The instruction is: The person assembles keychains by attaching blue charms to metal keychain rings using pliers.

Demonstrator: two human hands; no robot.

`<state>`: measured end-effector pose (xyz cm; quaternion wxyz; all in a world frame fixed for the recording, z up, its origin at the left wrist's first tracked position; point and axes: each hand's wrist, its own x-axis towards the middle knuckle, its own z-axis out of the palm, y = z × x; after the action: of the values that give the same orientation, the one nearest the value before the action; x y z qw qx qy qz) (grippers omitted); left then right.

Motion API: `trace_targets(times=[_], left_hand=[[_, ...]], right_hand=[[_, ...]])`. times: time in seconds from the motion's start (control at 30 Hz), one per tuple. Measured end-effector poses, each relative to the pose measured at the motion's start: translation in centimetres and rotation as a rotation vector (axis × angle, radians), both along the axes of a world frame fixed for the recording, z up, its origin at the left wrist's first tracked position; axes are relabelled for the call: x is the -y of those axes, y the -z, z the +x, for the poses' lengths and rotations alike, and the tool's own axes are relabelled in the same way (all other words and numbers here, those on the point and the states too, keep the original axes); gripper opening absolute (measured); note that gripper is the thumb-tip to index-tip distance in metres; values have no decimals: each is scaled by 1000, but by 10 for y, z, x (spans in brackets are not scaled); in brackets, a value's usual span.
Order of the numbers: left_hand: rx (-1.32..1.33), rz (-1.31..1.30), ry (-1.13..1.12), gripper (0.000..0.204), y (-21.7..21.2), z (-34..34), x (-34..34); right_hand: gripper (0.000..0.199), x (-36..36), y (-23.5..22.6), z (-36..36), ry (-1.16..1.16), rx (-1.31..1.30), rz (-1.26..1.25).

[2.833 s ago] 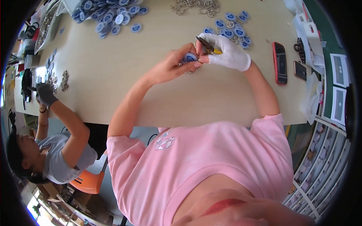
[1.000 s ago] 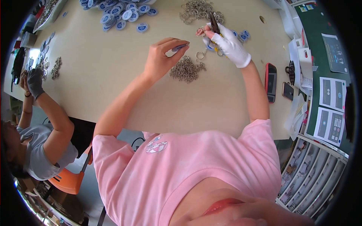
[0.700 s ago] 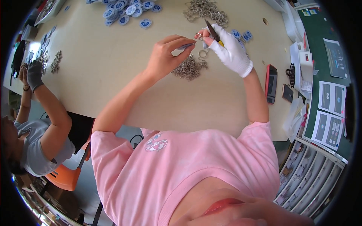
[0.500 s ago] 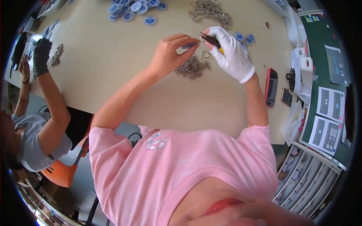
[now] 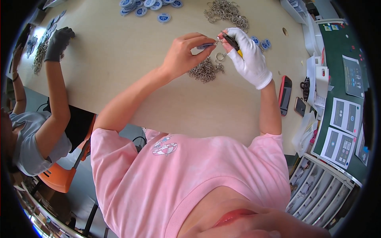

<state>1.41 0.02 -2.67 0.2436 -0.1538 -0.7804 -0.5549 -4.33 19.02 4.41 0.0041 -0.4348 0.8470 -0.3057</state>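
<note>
Both nearly meet: left hand [image 5: 183, 50] pinching a blue disc [image 5: 205, 46], right hand [image 5: 249, 56] gripping pliers [image 5: 229, 41]; I'd say attaching the metal link [image 5: 218, 39] between, next needing steady squeezing.

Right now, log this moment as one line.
left hand: holds blue disc | right hand: gloved, holds pliers near disc | on table: chain pile, metal ring
</note>
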Motion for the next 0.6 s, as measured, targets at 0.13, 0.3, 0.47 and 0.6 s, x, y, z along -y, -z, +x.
trace_targets(times=[0.13,0.3,0.47,0.6], left_hand=[[1,14,4,16,0,0,0],[-11,7,12,16,-2,1,0],[-21,9,13,16,-4,1,1],[-11,4,14,17,-5,0,1]], right_hand=[[23,-1,1,-4,-17,-52,-17],[27,-2,1,-5,-18,-38,-65],[28,-4,1,-7,-11,-10,-72],[27,-5,-1,-8,-14,3,-80]])
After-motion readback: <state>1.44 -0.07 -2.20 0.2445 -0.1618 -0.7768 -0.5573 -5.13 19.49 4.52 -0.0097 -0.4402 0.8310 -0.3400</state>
